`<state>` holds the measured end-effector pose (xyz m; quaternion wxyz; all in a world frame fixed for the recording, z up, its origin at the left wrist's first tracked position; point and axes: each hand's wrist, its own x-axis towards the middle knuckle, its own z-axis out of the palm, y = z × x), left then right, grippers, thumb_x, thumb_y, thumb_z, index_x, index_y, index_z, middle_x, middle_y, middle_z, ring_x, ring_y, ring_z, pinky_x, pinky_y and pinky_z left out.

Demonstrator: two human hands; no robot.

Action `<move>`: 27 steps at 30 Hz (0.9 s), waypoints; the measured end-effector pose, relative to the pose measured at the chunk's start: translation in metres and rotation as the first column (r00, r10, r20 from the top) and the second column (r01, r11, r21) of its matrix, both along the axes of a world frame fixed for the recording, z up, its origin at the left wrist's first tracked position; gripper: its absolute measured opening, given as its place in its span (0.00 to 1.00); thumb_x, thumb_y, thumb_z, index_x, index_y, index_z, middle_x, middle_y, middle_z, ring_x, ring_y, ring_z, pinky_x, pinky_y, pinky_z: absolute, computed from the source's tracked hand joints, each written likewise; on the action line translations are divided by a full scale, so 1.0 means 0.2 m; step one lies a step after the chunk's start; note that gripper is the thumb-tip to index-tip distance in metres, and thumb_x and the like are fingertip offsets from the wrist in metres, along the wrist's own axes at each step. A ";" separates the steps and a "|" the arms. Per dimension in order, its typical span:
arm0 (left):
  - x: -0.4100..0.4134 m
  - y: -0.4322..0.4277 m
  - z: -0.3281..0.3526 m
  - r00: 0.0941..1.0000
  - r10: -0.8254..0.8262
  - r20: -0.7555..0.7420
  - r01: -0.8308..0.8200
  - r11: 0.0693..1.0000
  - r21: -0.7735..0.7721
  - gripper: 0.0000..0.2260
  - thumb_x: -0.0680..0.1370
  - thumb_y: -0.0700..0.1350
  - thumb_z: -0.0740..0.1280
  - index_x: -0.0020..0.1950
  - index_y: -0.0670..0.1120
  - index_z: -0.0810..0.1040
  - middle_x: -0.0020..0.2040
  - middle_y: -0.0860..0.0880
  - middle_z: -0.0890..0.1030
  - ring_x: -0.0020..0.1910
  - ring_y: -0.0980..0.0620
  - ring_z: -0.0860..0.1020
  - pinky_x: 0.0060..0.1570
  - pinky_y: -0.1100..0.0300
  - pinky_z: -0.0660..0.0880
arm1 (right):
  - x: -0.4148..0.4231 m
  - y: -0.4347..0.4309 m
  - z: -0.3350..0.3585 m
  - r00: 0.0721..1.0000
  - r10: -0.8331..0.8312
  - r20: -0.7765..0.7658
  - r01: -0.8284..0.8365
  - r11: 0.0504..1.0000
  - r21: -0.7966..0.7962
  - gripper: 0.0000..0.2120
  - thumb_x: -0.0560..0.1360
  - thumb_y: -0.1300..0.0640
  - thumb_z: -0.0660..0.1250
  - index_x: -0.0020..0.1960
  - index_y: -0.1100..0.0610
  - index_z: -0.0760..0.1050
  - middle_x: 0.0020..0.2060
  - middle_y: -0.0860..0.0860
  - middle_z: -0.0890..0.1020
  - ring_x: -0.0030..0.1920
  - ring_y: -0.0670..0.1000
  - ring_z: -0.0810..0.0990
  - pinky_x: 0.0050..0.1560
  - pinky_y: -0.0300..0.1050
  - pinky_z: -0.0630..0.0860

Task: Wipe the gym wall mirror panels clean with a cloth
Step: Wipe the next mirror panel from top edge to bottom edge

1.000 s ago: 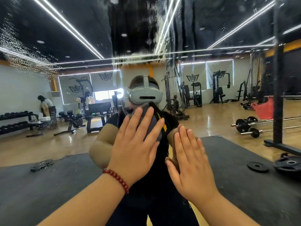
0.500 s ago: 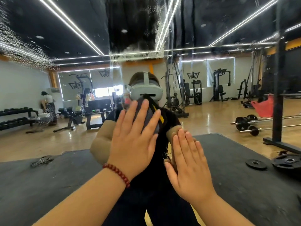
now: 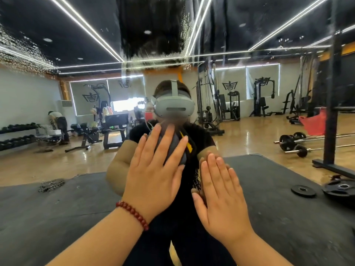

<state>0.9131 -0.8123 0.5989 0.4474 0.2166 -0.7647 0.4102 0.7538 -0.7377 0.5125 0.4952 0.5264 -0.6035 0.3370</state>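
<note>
Bright, evenly lit indoor view, seen almost wholly as a reflection in a wall mirror (image 3: pixel 249 131). White ceiling light strips (image 3: pixel 86 25) streak in from 11 and 1 o'clock and meet near the centre, bowed by wide-angle distortion. A daylight window (image 3: pixel 124 105) at 10 o'clock is blown out to white. The wood floor (image 3: pixel 249 144) carries soft glare at 3 o'clock. Wet droplets and smears (image 3: pixel 19 52) scatter light at 10 and 12 o'clock. Both hands near the centre are sharp, with little shadow. A face in the reflection is blurred. Straight lines curve toward the edges.
</note>
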 end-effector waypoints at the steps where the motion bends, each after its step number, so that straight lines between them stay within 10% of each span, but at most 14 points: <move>1: -0.01 -0.01 -0.03 1.000 -0.002 0.006 0.002 1.000 -0.009 0.25 0.80 0.52 0.57 0.77 0.48 0.63 0.79 0.41 0.59 0.78 0.40 0.54 0.77 0.45 0.48 | 0.00 0.00 0.00 1.000 0.003 -0.001 -0.003 1.000 -0.002 0.34 0.81 0.46 0.54 0.80 0.60 0.50 0.81 0.56 0.50 0.80 0.55 0.50 0.79 0.52 0.46; 9: 0.09 -0.04 -0.49 0.960 0.052 0.274 -0.041 0.998 -0.045 0.29 0.78 0.54 0.58 0.78 0.50 0.58 0.80 0.44 0.54 0.80 0.42 0.49 0.76 0.43 0.52 | -0.01 0.03 -0.12 0.999 0.049 0.002 -0.049 0.998 0.045 0.35 0.77 0.48 0.59 0.79 0.62 0.55 0.80 0.57 0.53 0.80 0.55 0.52 0.79 0.53 0.49; 18: -0.02 0.05 -0.19 0.991 0.001 -0.136 0.018 0.990 0.140 0.26 0.80 0.53 0.56 0.78 0.48 0.60 0.79 0.41 0.57 0.79 0.41 0.51 0.77 0.46 0.47 | 0.03 0.04 -0.23 0.998 0.029 0.058 -0.033 0.998 0.057 0.35 0.79 0.46 0.57 0.80 0.61 0.52 0.80 0.57 0.51 0.80 0.56 0.52 0.79 0.54 0.49; 27: 0.04 0.02 -0.59 0.992 0.057 0.109 -0.065 0.995 0.077 0.27 0.79 0.53 0.57 0.78 0.52 0.58 0.79 0.43 0.56 0.80 0.43 0.48 0.77 0.46 0.48 | 0.02 0.05 -0.31 0.999 0.010 0.048 -0.016 0.994 0.109 0.36 0.79 0.45 0.57 0.80 0.61 0.51 0.80 0.58 0.51 0.80 0.56 0.51 0.79 0.54 0.48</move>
